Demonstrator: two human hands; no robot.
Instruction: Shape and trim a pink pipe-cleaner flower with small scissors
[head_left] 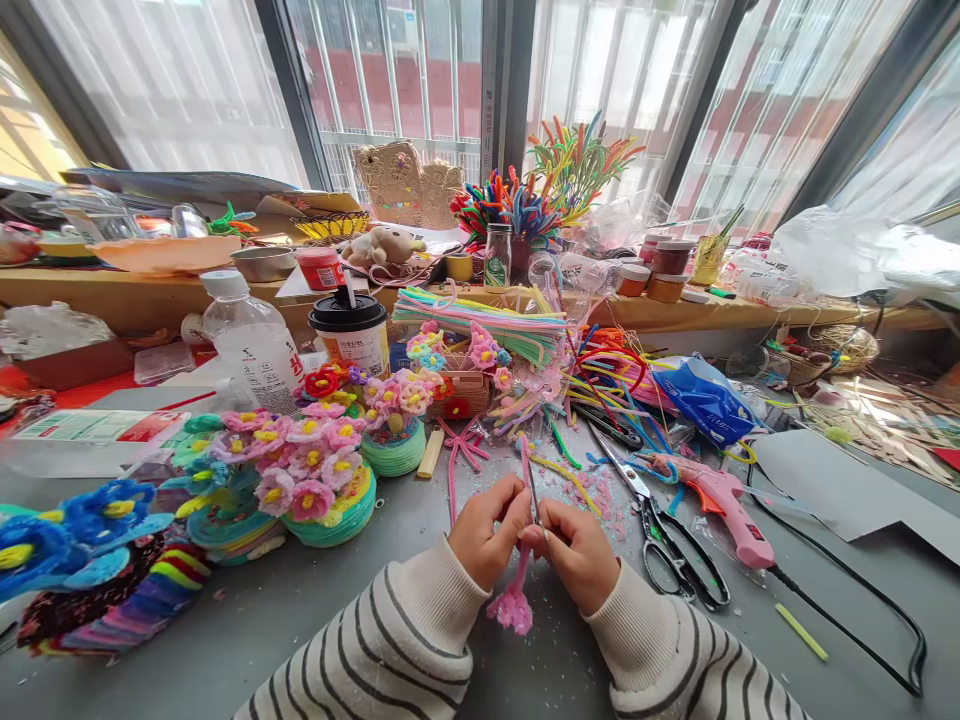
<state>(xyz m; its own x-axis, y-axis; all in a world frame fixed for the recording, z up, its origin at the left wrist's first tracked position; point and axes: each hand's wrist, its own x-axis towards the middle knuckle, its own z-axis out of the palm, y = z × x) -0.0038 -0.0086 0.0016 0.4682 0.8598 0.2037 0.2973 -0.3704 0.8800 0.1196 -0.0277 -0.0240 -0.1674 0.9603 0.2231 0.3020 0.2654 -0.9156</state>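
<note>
Pink stem (522, 572): likely light, bendy
Pinch mid-length; your left hand (491, 528) grips it, your right hand (576, 550) a metal tool (534, 492).

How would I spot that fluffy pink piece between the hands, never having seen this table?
Find the grey table, then two striped sleeves at the bottom edge. Between the left hand and right hand, the fluffy pink piece runs down to a ragged tuft. The pink flowers off to the left have yellow centres; this tuft shows none.
</note>
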